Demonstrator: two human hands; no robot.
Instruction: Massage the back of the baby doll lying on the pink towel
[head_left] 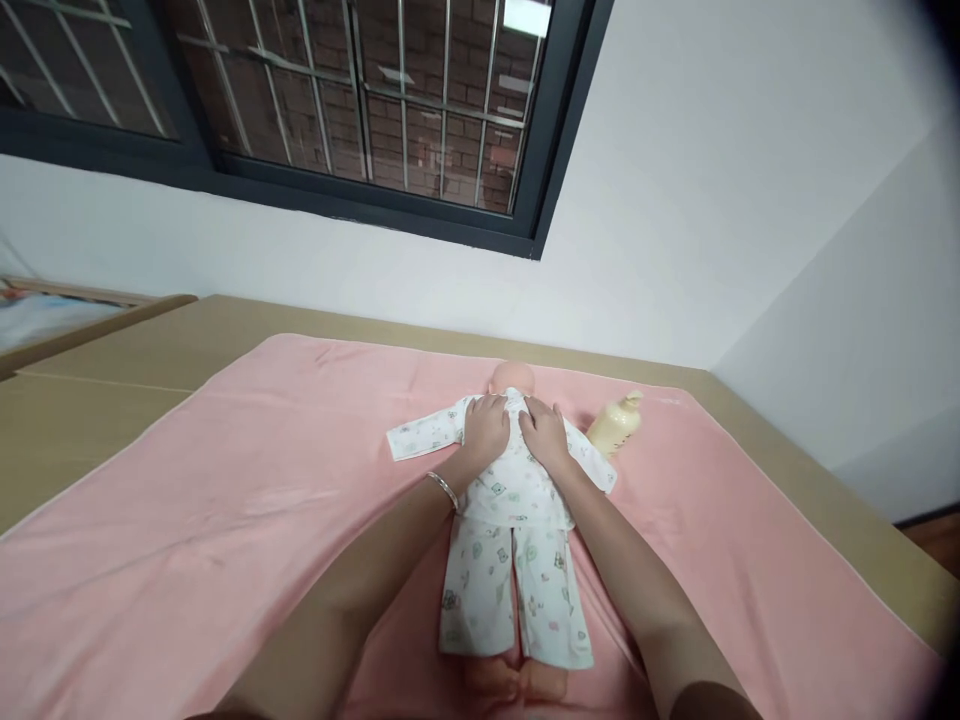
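A baby doll (pixel 512 492) in a white printed top and trousers lies stretched out, its bald head at the far end and its feet toward me. My left hand (pixel 487 428) rests on the doll's upper body near one shoulder, fingers pointing toward its head. On the opposite side, my right hand (pixel 545 436) lies the same way by the other shoulder. Both hands look flat and open, holding nothing. The doll's sleeves spread out to either side. Close to its right-hand sleeve is a cream-coloured bottle (pixel 615 426), lying tilted on the pink blanket (pixel 315 450).
Under the blanket is a wooden tabletop (pixel 112 420), its far edge against a white wall (pixel 660 180). A dark-framed window (pixel 420 110) with metal bars is above. At the far left stands a wood-edged bed or crib (pixel 60 315) with bluish-white cloth.
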